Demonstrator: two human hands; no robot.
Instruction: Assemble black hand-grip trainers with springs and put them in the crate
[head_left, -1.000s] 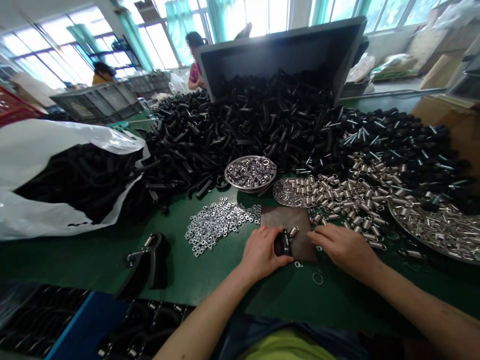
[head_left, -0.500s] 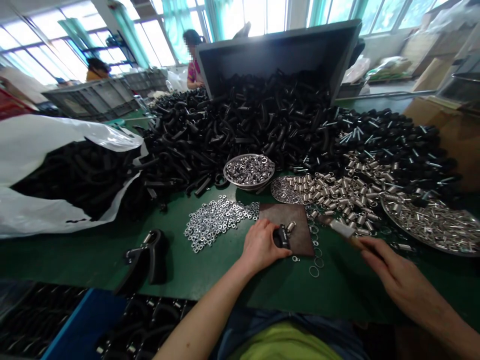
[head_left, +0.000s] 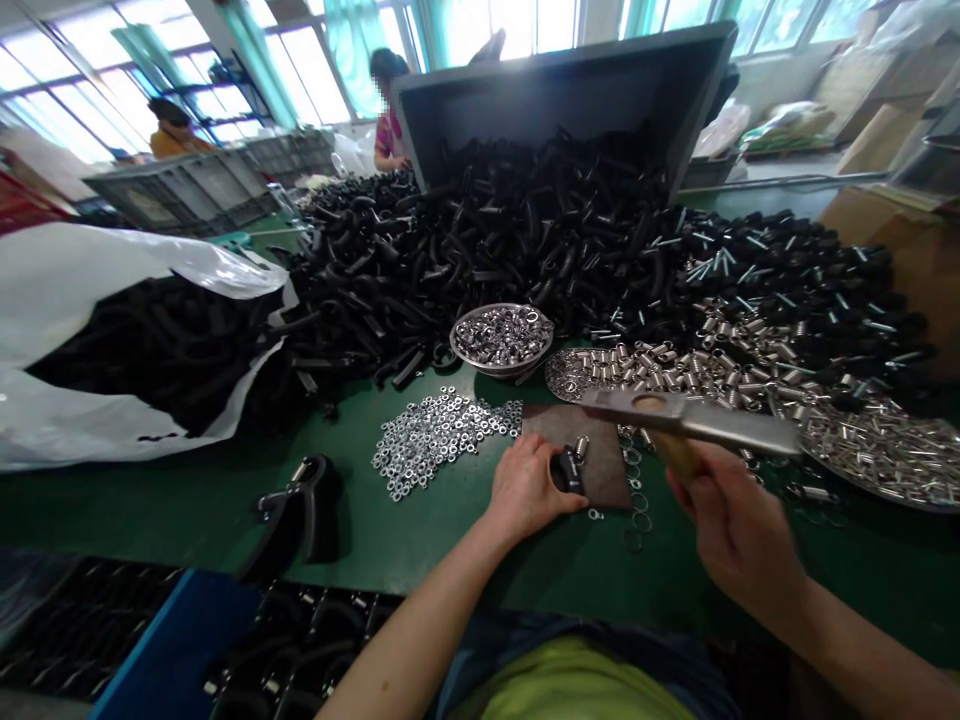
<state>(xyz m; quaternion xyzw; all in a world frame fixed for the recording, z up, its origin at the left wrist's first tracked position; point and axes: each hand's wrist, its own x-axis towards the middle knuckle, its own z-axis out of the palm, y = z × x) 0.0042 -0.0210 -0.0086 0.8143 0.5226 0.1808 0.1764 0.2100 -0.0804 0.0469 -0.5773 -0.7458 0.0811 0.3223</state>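
Note:
My left hand (head_left: 527, 487) is closed around a small black plastic part (head_left: 571, 478), pressing it against a brown metal plate (head_left: 541, 420) on the green table. A coil spring (head_left: 581, 447) stands out at the part's upper end. My right hand (head_left: 739, 530) grips the wooden handle of a hammer (head_left: 720, 422). Its steel head is raised over the springs, right of the plate. Beside the plate's right edge lie several thin rings (head_left: 641, 522), and a small washer (head_left: 595, 515) sits by my left thumb. Loose nuts (head_left: 427, 440) are heaped left of the plate.
Behind stand a bowl of metal rings (head_left: 501, 340) and a large pile of black parts (head_left: 480, 240) spilling from a grey bin (head_left: 562, 85). Springs (head_left: 667, 368) and a tray of pins (head_left: 885, 450) lie right. A white bag (head_left: 45, 440) is left. Two people sit beyond.
My right hand has lifted the hammer up and leftward, closer to the plate, so its head now shows side-on. My left hand keeps the black part in place.

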